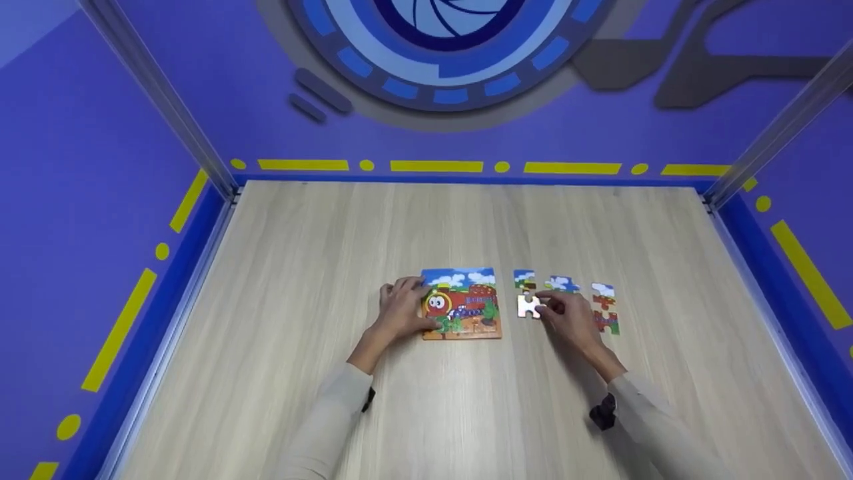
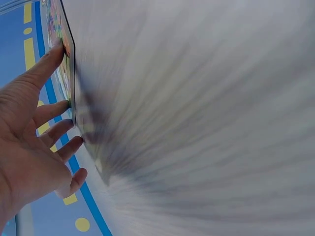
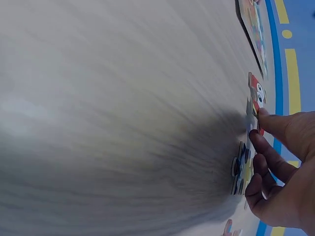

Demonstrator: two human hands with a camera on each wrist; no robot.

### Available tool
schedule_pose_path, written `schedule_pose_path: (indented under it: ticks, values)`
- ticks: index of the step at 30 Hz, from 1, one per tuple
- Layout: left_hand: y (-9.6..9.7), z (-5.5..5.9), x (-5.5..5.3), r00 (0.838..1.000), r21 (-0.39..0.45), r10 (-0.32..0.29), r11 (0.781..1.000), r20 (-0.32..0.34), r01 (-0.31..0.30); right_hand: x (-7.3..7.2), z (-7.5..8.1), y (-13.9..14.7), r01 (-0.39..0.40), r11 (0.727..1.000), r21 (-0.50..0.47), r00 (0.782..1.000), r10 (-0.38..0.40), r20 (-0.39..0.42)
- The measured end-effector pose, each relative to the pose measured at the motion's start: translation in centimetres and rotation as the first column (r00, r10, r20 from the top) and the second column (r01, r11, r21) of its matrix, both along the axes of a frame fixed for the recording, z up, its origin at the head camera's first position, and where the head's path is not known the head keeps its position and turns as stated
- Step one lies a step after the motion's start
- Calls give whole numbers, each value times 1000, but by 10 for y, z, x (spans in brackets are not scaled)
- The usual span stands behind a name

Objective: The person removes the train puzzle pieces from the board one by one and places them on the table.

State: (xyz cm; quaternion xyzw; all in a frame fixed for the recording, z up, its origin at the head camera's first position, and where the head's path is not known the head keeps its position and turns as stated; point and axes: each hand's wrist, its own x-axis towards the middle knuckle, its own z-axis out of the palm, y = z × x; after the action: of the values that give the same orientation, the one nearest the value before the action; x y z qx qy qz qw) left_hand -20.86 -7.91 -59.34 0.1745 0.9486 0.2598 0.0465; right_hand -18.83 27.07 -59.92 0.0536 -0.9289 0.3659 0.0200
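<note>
Wall panels (image 1: 93, 167): blue-purple with yellow dashes, enclosing the work area on three sides.
Tabletop (image 1: 300, 233): pale wood grain, under everything below.
Sleeves (image 1: 326, 423): light, both reaching in from the near side; a black device (image 1: 603, 413) at the right cuff.
Picture puzzle (image 1: 470, 303): between the hands, roughly square, so no clear long axis; its clouds lie toward the far wall, the round face at left.
Left hand (image 1: 402, 310): digits spread; thumb on the near-left corner, fingertips along the left side, covering part of that edge. Left wrist view gives the thumb contact from low down.
Right hand (image 1: 576, 320): thumb and forefinger pinching one piece; blocks part of the loose group from the head view.
Loose pieces (image 1: 604, 291): right of the puzzle, around the right hand.
Held piece (image 1: 528, 306): just right of the puzzle. Whitish from the head; right wrist view shows red with two eyes. Tabs visible; long axis cannot be told.
</note>
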Motion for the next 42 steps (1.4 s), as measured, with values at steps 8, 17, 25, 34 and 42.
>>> schedule_pose_path:
  ticks: [8, 17, 25, 34, 42]
  values:
    - [-1, 1, 0, 1000, 10, 3, 1000, -9, -3, -2, -1, -2, -8, 999, 31, 999, 10, -52]
    - [2, -1, 0, 1000, 2, 2, 1000, -1, -2, 2, -5, -1, 2, 999, 51, 999, 1, -49]
    - [-2, 0, 0, 1000, 11, -2, 1000, 15, 2, 4, -5, -6, -7, 1000, 27, 998, 8, -59]
    - [-5, 1, 2, 998, 30, -18, 999, 52, 17, 9, -4, -12, 6, 999, 41, 1000, -5, -8]
    - [0, 4, 0, 997, 99, -26, 995, 75, 19, 13, 8, -27, -95, 995, -21, 995, 94, -20]
